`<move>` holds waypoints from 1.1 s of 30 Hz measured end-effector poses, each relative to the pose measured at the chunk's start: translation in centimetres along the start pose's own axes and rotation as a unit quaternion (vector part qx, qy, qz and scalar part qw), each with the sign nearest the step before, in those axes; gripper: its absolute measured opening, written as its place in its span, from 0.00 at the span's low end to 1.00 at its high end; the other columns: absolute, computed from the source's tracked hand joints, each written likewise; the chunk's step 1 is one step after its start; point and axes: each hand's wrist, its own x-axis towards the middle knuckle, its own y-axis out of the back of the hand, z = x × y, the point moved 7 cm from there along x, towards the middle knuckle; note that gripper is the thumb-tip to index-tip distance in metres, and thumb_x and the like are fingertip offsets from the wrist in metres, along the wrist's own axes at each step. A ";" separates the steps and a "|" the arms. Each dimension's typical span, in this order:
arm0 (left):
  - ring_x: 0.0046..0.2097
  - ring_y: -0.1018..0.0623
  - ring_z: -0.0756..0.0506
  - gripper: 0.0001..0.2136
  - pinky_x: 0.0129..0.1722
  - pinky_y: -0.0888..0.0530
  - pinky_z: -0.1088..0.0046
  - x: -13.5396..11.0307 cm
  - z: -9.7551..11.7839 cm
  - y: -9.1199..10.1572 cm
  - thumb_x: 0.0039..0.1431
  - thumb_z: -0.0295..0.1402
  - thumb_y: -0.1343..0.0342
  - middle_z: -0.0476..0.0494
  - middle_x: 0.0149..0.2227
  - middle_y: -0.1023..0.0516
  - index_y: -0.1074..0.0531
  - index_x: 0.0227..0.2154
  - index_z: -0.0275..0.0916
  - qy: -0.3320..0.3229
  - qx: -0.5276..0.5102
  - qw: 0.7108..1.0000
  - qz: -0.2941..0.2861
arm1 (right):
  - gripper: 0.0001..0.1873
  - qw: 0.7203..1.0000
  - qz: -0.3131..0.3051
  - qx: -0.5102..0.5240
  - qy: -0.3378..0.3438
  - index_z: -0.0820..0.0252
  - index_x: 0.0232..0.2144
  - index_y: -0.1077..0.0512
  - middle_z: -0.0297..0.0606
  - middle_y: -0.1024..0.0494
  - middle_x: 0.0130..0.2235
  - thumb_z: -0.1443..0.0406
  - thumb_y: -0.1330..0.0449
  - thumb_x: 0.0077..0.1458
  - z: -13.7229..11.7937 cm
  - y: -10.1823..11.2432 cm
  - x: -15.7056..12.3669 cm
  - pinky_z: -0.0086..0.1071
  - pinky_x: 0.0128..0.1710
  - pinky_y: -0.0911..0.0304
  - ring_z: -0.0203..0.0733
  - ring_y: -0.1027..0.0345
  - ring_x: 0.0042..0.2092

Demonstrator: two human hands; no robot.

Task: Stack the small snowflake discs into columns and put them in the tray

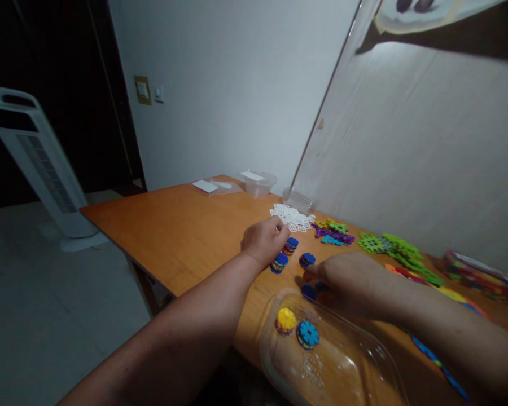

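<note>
Next to two stacks of notched plastic discs with blue tops, a front stack [279, 263] and a back stack [291, 245], is my left hand [266, 239]. Its fingers are curled closed, and whatever lies inside them is hidden. My right hand [342, 276] bends down over the table, thumb close to a third blue-topped stack [307, 260]. Its fingers curl inward, mostly out of sight, near a dark blue disc [309, 292] by the tray's rim. Inside the clear plastic tray [342, 378] stand a yellow-topped stack [285, 320] and a light-blue-topped stack [308, 335].
White snowflake-like pieces [294, 217], purple and yellow pieces [333, 232] and green pieces [400, 248] lie along the wall side. Clear tubs [259, 185] and a plastic bag [220, 186] sit at the far end. A tower fan [42, 163] stands left of the wooden table [169, 225].
</note>
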 end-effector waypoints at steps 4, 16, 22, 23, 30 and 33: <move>0.31 0.25 0.47 0.15 0.28 0.41 0.73 0.1 -0.1 -0.2 0.62 0.47 0.52 0.49 0.31 0.21 0.24 0.34 0.47 -0.005 0.006 1.000 0.002 | 0.14 0.999 -0.024 -0.025 -0.002 0.49 0.40 0.21 0.40 0.17 0.33 0.61 0.41 0.52 -0.8 0.2 0.3 0.32 0.27 0.43 0.49 0.22 0.34; 0.34 0.24 0.46 0.13 0.30 0.38 0.73 0.0 0.1 0.2 0.62 0.45 0.50 0.48 0.32 0.20 0.23 0.34 0.46 0.005 -0.010 1.000 -0.007 | 0.14 1.000 0.004 -0.029 -0.011 0.52 0.41 0.22 0.41 0.18 0.30 0.59 0.42 0.53 0.2 -0.1 0.3 0.31 0.25 0.47 0.46 0.25 0.30; 0.33 0.25 0.47 0.14 0.30 0.39 0.73 -0.1 0.1 0.1 0.62 0.46 0.52 0.48 0.31 0.20 0.23 0.34 0.46 -0.008 -0.013 1.000 -0.005 | 0.14 0.997 0.061 0.049 -0.012 0.53 0.41 0.25 0.35 0.22 0.26 0.54 0.44 0.60 0.0 2.8 -3.1 0.30 0.27 0.45 0.38 0.29 0.26; 0.33 0.25 0.47 0.15 0.30 0.40 0.73 -0.1 0.1 0.2 0.63 0.46 0.52 0.48 0.31 0.21 0.23 0.34 0.46 -0.009 -0.013 1.000 -0.004 | 0.12 0.996 0.061 0.065 -0.001 0.53 0.39 0.25 0.34 0.22 0.26 0.55 0.44 0.60 -0.6 3.1 -3.8 0.30 0.26 0.46 0.37 0.30 0.26; 0.33 0.25 0.47 0.15 0.30 0.39 0.73 0.0 0.1 0.1 0.63 0.46 0.52 0.48 0.32 0.21 0.23 0.34 0.46 -0.017 -0.010 1.000 0.003 | 0.06 0.992 0.039 0.115 0.045 0.53 0.33 0.27 0.34 0.20 0.30 0.66 0.44 0.56 -5.4 2.5 -5.7 0.29 0.25 0.44 0.36 0.29 0.26; 0.32 0.26 0.47 0.15 0.29 0.41 0.73 0.0 0.0 0.0 0.63 0.46 0.53 0.49 0.31 0.21 0.24 0.33 0.46 -0.021 -0.015 1.000 0.011 | 0.07 0.992 0.028 0.111 0.047 0.52 0.34 0.27 0.33 0.20 0.31 0.66 0.46 0.57 -5.9 1.6 -5.5 0.30 0.27 0.40 0.38 0.26 0.28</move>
